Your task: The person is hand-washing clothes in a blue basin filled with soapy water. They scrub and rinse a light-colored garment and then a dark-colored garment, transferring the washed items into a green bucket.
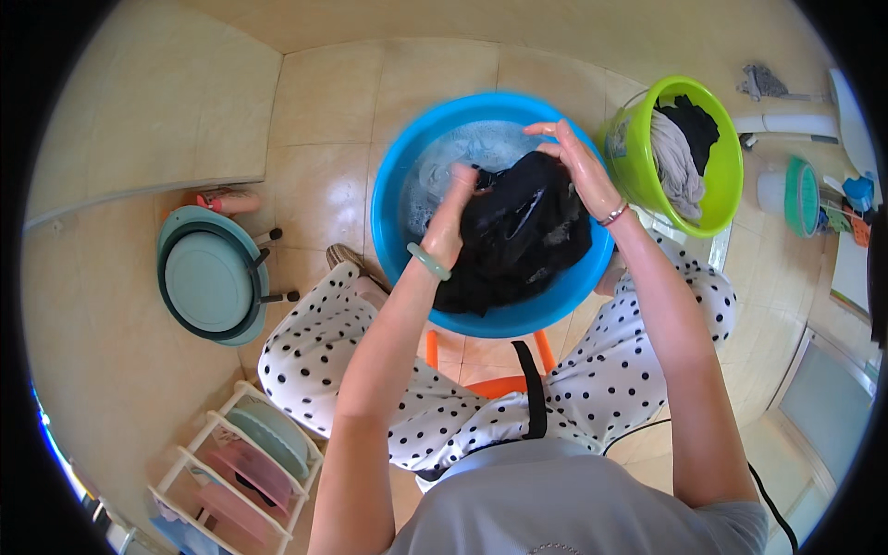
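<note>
A wet black garment (527, 231) lies bunched in the round blue basin (384, 217), which holds soapy, foamy water (453, 153) on its far side. With a green bangle at its wrist, my left hand (452, 211) grips the garment's far left edge, its fingers partly hidden in the dark cloth. My right hand (585, 174) is at the garment's far right edge, over the basin's rim. Its fingers stretch out to the left above the foam, apart from each other, and a silver bracelet circles the wrist.
A lime green bucket (638, 166) with grey and black clothes stands right of the basin. On the left are a folded pale-green basin (208, 282) and a white rack (205, 458) holding several basins. My knees flank the blue basin; an orange stool (499, 387) shows below it.
</note>
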Motion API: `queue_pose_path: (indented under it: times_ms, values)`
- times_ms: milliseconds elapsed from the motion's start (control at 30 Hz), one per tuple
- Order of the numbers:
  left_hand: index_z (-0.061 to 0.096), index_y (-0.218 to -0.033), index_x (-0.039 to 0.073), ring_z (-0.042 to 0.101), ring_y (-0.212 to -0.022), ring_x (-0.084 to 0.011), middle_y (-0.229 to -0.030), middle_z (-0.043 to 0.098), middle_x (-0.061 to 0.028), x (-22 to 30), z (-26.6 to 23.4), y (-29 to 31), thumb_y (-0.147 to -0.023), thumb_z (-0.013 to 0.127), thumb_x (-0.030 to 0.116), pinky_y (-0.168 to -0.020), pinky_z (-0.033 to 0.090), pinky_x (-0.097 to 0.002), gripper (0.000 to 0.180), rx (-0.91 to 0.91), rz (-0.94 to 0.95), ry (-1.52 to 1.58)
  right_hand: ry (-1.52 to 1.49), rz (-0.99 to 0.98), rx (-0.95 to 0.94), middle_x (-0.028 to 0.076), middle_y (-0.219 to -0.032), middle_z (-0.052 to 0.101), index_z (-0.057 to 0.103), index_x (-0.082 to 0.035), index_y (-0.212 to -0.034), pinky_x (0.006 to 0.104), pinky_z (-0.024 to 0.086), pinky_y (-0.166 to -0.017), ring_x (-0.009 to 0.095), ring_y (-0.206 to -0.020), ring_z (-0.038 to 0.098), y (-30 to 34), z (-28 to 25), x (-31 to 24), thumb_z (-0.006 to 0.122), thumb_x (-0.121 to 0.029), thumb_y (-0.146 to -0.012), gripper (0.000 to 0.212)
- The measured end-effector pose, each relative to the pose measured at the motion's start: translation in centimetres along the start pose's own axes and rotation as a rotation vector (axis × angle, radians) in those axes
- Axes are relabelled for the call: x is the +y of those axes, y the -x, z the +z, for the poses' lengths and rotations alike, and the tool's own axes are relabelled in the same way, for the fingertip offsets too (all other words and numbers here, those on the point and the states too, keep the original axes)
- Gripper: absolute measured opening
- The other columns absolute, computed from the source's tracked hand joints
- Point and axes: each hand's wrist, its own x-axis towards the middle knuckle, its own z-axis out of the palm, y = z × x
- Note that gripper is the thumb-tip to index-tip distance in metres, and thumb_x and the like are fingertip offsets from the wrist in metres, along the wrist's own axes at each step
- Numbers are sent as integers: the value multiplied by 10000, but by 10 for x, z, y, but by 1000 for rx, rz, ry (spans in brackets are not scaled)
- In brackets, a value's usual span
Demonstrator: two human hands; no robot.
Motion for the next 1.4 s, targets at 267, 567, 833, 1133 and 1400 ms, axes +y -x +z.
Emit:
queue_pose_path:
  times_ms: [267, 567, 833, 1133, 1400]
  values:
    - [646, -1006, 13, 540, -912, -97, -950, 620, -3, -19, -45, -25, -860, 691, 230, -848, 410, -238, 266, 384, 143, -3, 1433, -140, -262, 88, -1136, 606, 602, -117, -1123, 439, 370, -939, 278, -1188, 479, -10, -36, 83, 763, -386, -668, 552]
    - [271, -1453, 102, 410, -1265, -305, -1381, 409, -164, -89, -56, -113, -808, 723, 197, -1025, 351, -373, 794, 492, 607, -785, 762, -270, 339, 139, -1044, 540, 595, -125, -1156, 390, 427, -892, 324, -995, 512, -78, 4, 163, 623, 34, -665, 517]
    - [503, -1302, 132, 575, -1033, -363, -1149, 595, -208, -159, -114, -166, -819, 619, 52, -885, 457, -379, 503, 485, 15, -850, 1283, 106, -167, 138, -970, 611, 644, -174, -1074, 444, 478, -743, 336, -840, 596, -96, 8, 259, 579, -114, -794, 293]
    - [460, -1293, 68, 551, -1078, -202, -1209, 560, -72, -127, -77, -137, -895, 609, 398, -912, 448, -350, 538, 334, 46, 419, 988, -238, -154, 98, -880, 518, 574, -130, -904, 430, 489, -718, 348, -894, 521, -66, 34, 185, 541, 23, -721, 241]
    - [520, -1084, 146, 599, -910, -213, -993, 597, -73, -125, -54, -122, -931, 509, 466, -784, 518, -373, 355, -81, -176, 1033, 986, -486, -93, 34, -668, 459, 509, -115, -672, 297, 465, -460, 178, -557, 550, -13, 93, 120, 685, -233, -794, 245]
